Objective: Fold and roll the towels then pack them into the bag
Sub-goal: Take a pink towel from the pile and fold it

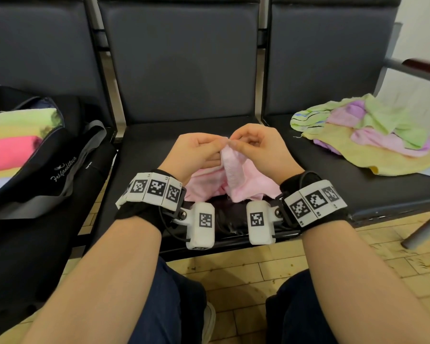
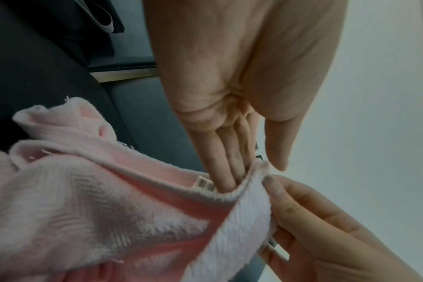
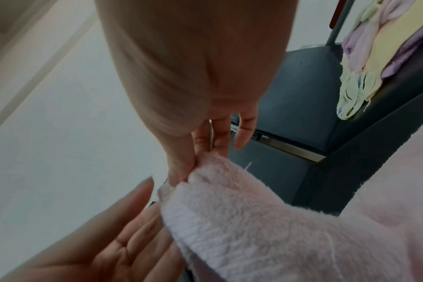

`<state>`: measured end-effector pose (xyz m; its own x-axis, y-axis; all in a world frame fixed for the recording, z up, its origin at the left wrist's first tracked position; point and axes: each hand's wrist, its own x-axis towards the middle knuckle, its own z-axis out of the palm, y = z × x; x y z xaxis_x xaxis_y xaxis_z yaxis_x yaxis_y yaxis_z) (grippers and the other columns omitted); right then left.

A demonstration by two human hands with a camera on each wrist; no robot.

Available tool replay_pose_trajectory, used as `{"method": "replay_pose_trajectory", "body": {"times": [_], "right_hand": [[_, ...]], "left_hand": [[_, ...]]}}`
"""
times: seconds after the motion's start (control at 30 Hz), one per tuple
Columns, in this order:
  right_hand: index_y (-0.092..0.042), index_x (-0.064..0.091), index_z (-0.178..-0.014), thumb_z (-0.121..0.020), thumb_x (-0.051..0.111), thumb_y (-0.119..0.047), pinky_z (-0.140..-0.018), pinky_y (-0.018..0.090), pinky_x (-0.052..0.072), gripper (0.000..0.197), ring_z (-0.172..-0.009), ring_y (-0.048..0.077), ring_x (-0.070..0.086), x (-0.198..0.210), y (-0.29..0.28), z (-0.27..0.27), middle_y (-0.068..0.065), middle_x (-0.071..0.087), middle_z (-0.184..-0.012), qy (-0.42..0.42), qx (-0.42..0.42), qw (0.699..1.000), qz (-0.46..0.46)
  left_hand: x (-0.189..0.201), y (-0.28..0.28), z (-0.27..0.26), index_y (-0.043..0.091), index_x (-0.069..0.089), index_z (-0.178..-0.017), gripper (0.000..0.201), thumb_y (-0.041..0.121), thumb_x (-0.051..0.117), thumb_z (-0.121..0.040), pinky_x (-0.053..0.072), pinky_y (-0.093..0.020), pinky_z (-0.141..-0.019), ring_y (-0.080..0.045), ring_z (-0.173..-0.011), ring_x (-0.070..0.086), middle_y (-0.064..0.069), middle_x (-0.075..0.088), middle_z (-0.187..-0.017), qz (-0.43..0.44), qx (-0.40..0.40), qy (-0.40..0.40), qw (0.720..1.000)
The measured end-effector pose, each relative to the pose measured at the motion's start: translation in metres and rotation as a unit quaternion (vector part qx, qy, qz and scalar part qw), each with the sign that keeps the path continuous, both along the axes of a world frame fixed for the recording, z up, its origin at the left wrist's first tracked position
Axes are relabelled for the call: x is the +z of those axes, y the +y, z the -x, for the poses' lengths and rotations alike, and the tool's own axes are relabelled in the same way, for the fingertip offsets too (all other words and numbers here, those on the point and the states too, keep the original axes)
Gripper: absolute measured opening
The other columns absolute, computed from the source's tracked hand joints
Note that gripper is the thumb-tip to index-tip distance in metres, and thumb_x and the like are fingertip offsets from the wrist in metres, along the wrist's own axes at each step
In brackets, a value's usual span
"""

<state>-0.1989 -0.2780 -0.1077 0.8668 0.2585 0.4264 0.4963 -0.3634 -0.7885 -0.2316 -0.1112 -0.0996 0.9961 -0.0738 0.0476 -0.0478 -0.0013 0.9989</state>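
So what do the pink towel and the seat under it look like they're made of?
Pink towel: soft fleecy terry-like cloth, matte, with a woven ribbed pattern and fuzzy nap visible in the wrist views. Seat: dark padded upholstery, smooth with a slight sheen, probably vinyl or faux leather, though fabric can't be excluded.

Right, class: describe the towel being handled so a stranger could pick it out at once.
Find the middle seat of the dark bench. Above it, the left hand and right hand pinch one corner of the pale pink towel. It is the only towel off the loose pile and outside the black bag.
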Motion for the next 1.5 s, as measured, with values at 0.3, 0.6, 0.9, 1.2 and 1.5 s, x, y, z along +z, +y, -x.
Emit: {"method": "replay_pose_trajectory", "body": {"times": [0.3, 0.6, 0.9, 1.2, 1.5], "right_hand": [[-0.016, 0.068, -0.092, -0.09, 0.064, -0.015, -0.073, 0.029, 0.053, 0.004, -0.073, 0.013, 0.066, 0.003, -0.005, 0.0, 0.005, 0.07, -0.078, 0.079, 0.035, 0.996, -0.018], [-0.024, 0.067, -0.101, -0.088, 0.055, 0.004, -0.049, 0.017, 0.04, 0.033, -0.047, 0.006, 0.046, 0.007, -0.002, 0.001, 0.0, 0.051, -0.053, 0.187, 0.157, 0.967, 0.075], [-0.014, 0.061, -0.072, -0.078, 0.073, 0.0, -0.072, 0.02, 0.048, 0.019, -0.079, 0.015, 0.061, -0.002, -0.001, -0.01, -0.001, 0.063, -0.094, 0.02, 0.056, 0.997, 0.055], [-0.016, 0.061, -0.088, -0.088, 0.063, -0.021, -0.066, 0.027, 0.038, 0.006, -0.057, 0.005, 0.044, 0.001, 0.005, -0.011, -0.012, 0.052, -0.061, -0.142, -0.036, 0.983, 0.11], [-0.018, 0.071, -0.096, -0.089, 0.05, -0.015, -0.072, 0.037, 0.031, 0.023, -0.069, 0.025, 0.047, -0.008, -0.011, -0.022, 0.004, 0.066, -0.072, -0.258, -0.231, 0.903, 0.255]], "left_hand": [[-0.002, 0.006, -0.002, 0.005, 0.068, -0.104, 0.016, 0.009, 0.065, -0.088, 0.058, -0.03, -0.079, -0.019, -0.086, 0.071, -0.011, 0.073, -0.094, -0.032, -0.002, -0.017, 0.999], [0.003, 0.023, 0.0, 0.015, 0.069, -0.096, 0.008, 0.016, 0.064, -0.089, 0.047, -0.013, -0.056, 0.002, -0.054, 0.058, 0.01, 0.066, -0.057, -0.154, -0.034, -0.065, 0.985], [0.003, 0.024, -0.003, 0.008, 0.066, -0.095, 0.01, 0.003, 0.057, -0.092, 0.052, -0.017, -0.062, -0.007, -0.058, 0.061, 0.002, 0.067, -0.061, -0.06, -0.03, -0.103, 0.992], [0.004, 0.029, -0.009, 0.014, 0.066, -0.096, 0.015, 0.003, 0.055, -0.093, 0.051, -0.021, -0.067, -0.009, -0.065, 0.061, 0.002, 0.066, -0.067, 0.013, 0.039, -0.163, 0.986], [0.004, 0.026, -0.009, 0.009, 0.064, -0.1, 0.013, 0.003, 0.054, -0.094, 0.051, -0.023, -0.07, -0.011, -0.067, 0.059, 0.0, 0.066, -0.068, 0.054, 0.049, -0.19, 0.979]]}}
